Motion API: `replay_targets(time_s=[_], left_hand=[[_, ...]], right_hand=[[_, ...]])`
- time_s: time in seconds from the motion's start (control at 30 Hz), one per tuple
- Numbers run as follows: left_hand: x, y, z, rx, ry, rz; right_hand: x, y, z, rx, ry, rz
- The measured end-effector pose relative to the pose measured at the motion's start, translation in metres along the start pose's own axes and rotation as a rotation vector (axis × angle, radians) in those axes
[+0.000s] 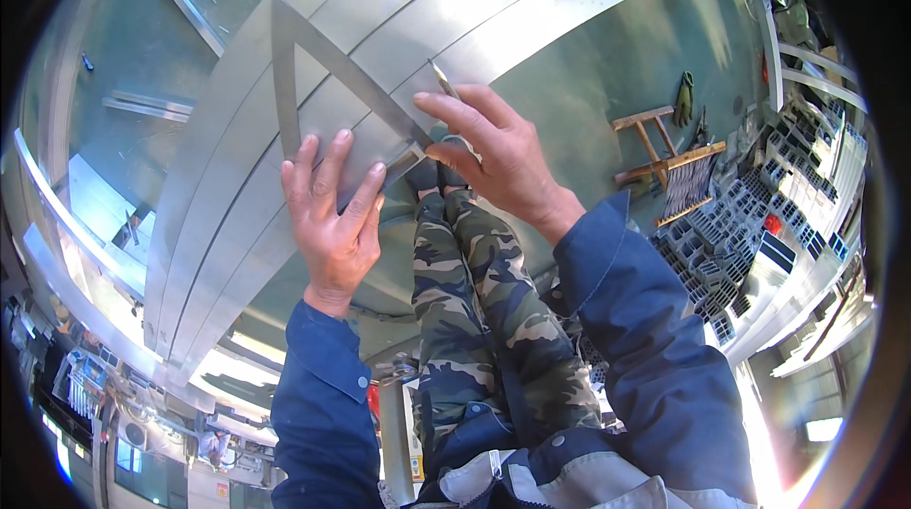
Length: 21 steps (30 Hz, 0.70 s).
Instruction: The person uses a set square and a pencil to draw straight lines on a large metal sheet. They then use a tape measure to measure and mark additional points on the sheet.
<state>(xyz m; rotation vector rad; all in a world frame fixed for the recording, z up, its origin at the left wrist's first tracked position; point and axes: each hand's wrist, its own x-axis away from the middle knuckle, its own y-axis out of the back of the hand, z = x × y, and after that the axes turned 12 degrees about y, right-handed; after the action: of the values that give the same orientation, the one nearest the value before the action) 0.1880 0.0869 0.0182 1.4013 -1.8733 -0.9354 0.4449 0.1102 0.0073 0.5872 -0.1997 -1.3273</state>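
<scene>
Both arms reach forward — left hand (332, 210) flat, fingers spread; right hand (493, 153) curled, fingertips pinched

I am in what looks like a metal workshop: long aluminium bars (313, 82) before me, stacked hollow profiles (759, 215) beside.

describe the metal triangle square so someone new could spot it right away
Start at the long silvery aluminium profiles that sweep across the upper middle of the view. The triangle square lies flat on them, pinned by the left hand, while the right hand holds a pencil against its slanted edge. It is the only open three-sided frame among straight bars.
</scene>
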Motion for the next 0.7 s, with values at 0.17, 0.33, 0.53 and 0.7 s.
replay_targets(time_s=[0.17,0.33,0.53,0.7], left_hand=[[0.0,0.0,-0.003,-0.006,-0.003,0.008],[-0.002,-0.002,-0.005,-0.005,-0.005,0.005],[-0.002,-0.002,-0.006,-0.013,0.001,0.005],[-0.002,-0.004,-0.005,-0.012,-0.003,-0.007]], right_hand=[[0.003,0.001,-0.004,-0.035,-0.006,0.003],[0.005,0.002,-0.006,-0.053,-0.001,0.016],[0.005,0.001,-0.005,-0.048,-0.006,-0.002],[-0.003,0.007,0.005,-0.026,-0.041,-0.022]])
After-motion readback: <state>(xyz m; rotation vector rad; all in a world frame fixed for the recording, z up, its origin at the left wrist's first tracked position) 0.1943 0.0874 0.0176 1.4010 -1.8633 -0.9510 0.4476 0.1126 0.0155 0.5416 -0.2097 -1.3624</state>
